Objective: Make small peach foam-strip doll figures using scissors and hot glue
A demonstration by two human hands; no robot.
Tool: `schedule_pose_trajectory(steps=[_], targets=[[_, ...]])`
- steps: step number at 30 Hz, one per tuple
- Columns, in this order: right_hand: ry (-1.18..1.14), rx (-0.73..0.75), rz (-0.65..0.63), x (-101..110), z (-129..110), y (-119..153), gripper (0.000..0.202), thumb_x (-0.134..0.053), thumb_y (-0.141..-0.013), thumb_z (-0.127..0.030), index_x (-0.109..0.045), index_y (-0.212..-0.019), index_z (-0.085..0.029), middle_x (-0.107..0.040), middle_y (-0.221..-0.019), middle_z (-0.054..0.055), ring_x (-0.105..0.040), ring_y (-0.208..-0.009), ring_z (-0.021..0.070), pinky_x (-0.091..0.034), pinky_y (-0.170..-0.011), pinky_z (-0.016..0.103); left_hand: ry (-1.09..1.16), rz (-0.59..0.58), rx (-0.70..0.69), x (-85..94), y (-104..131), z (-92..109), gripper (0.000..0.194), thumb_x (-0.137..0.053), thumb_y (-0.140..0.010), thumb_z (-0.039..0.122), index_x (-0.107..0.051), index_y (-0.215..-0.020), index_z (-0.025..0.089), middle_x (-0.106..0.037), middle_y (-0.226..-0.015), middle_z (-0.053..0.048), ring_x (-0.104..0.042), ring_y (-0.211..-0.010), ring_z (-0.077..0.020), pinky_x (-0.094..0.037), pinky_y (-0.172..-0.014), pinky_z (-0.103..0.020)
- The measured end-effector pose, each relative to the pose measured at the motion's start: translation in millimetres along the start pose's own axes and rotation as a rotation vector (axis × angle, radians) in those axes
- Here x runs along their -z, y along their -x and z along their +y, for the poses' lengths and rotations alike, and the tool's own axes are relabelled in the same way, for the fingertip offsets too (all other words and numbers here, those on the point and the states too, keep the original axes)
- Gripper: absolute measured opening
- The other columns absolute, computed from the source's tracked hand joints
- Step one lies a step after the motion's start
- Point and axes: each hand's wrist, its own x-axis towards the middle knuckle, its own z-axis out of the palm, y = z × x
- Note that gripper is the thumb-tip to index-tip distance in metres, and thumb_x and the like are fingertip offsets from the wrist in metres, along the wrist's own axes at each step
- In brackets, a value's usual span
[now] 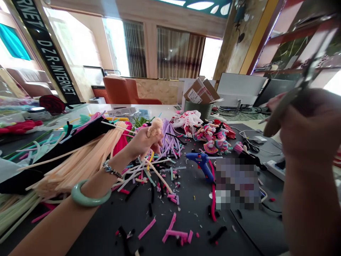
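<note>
left hand (146,143) holds a beige piece (155,127); right hand (309,122), a blurred tool (275,116).

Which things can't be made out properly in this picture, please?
All in the head view:
- Item beside the blue glue gun: hidden by pixelation.
- Tool in the right hand: too blurred to tell its exact kind.
- Left hand: its grip on the peach piece is partly hidden by its own fingers.
- Left forearm: cut off by the bottom edge.

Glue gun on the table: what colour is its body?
The glue gun is blue, seen best in the head view.
</note>
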Motion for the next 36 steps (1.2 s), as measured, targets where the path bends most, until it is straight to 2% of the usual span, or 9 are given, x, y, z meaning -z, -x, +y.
schedule_pose_trajectory(steps=[3,6,10,15,19,23,27,32,36], targets=[[-0.129,0.031,-0.114,-3,-15,13,0.02,-0.067,-0.073,-0.041,-0.068,-0.082,-0.023,-0.066,-0.069,0.004,-0.062,-0.061,0.0179,-0.046,-0.05,0.031,-0.057,-0.076,-0.01,-10.4,6,1,0.021,-0.065,-0.078,0.033,-0.054,-0.069,0.017,-0.055,-0.048,0.002,-0.056,-0.038,-0.0137,-0.047,-0.039,-0.024],[-0.065,0.055,-0.215,-10,-27,24,0.018,-0.069,-0.07,-0.041,-0.063,-0.076,-0.026,-0.062,-0.061,-0.001,-0.056,-0.054,0.0146,-0.043,-0.05,0.029,-0.114,-0.092,-0.002,-14.0,11,2,0.027,-0.063,-0.079,0.034,-0.052,-0.062,0.017,-0.052,-0.045,0.002,-0.052,-0.036,-0.0109,-0.042,-0.037,-0.021],[-0.035,0.236,-0.345,-16,-37,38,0.022,-0.069,-0.069,-0.04,-0.057,-0.073,-0.022,-0.055,-0.057,-0.005,-0.048,-0.051,0.0105,-0.039,-0.054,0.025,-0.147,-0.087,-0.005,-13.9,18,14,0.031,-0.06,-0.082,0.037,-0.049,-0.062,0.016,-0.048,-0.044,0.005,-0.047,-0.037,-0.0069,-0.039,-0.038,-0.018],[-0.117,0.359,-0.507,-22,-37,50,0.041,-0.068,-0.067,-0.048,-0.048,-0.089,-0.02,-0.057,-0.079,0.001,-0.048,-0.062,0.0135,-0.038,-0.058,0.026,-0.152,-0.124,0.029,-13.3,25,24,0.033,-0.06,-0.081,0.042,-0.048,-0.066,0.015,-0.047,-0.045,0.006,-0.045,-0.036,-0.0058,-0.036,-0.037,-0.016],[-0.132,0.396,-0.545,-26,-40,57,0.037,-0.065,-0.071,-0.045,-0.044,-0.088,-0.02,-0.054,-0.083,0.003,-0.05,-0.071,0.0173,-0.039,-0.063,0.029,-0.142,-0.155,0.049,-15.3,28,28,0.035,-0.059,-0.082,0.045,-0.048,-0.067,0.016,-0.047,-0.046,0.006,-0.046,-0.037,-0.0057,-0.038,-0.038,-0.016],[-0.113,0.448,-0.617,-30,-45,67,0.033,-0.063,-0.073,-0.042,-0.046,-0.089,-0.019,-0.054,-0.087,0.005,-0.051,-0.076,0.0206,-0.042,-0.067,0.032,-0.106,-0.194,0.073,-18.1,34,36,0.034,-0.054,-0.085,0.046,-0.047,-0.07,0.016,-0.046,-0.047,0.007,-0.045,-0.036,-0.0044,-0.033,-0.036,-0.014],[-0.082,0.546,-0.604,-34,-45,74,0.026,-0.06,-0.072,-0.035,-0.048,-0.088,-0.018,-0.056,-0.084,0.006,-0.054,-0.079,0.0229,-0.044,-0.071,0.034,-0.075,-0.228,0.084,-18.9,39,44,0.036,-0.053,-0.085,0.047,-0.046,-0.069,0.016,-0.044,-0.047,0.008,-0.042,-0.035,-0.0033,-0.032,-0.035,-0.012],[-0.027,0.593,-0.53,-38,-40,77,0.026,-0.062,-0.071,-0.033,-0.051,-0.088,-0.017,-0.058,-0.082,0.005,-0.056,-0.078,0.0224,-0.044,-0.073,0.033,-0.109,-0.217,0.092,-18.7,41,46,0.031,-0.056,-0.083,0.048,-0.051,-0.089,0.018,-0.043,-0.045,0.01,-0.041,-0.034,-0.0039,-0.032,-0.033,-0.012],[0.009,0.66,-0.42,-38,-38,77,0.026,-0.063,-0.074,-0.038,-0.052,-0.086,-0.017,-0.059,-0.08,0.005,-0.058,-0.073,0.0209,-0.044,-0.071,0.031,-0.132,-0.242,0.085,-19.0,42,48,0.027,-0.054,-0.086,0.045,-0.05,-0.084,0.018,-0.044,-0.044,0.009,-0.04,-0.034,-0.0035,-0.032,-0.034,-0.012]])
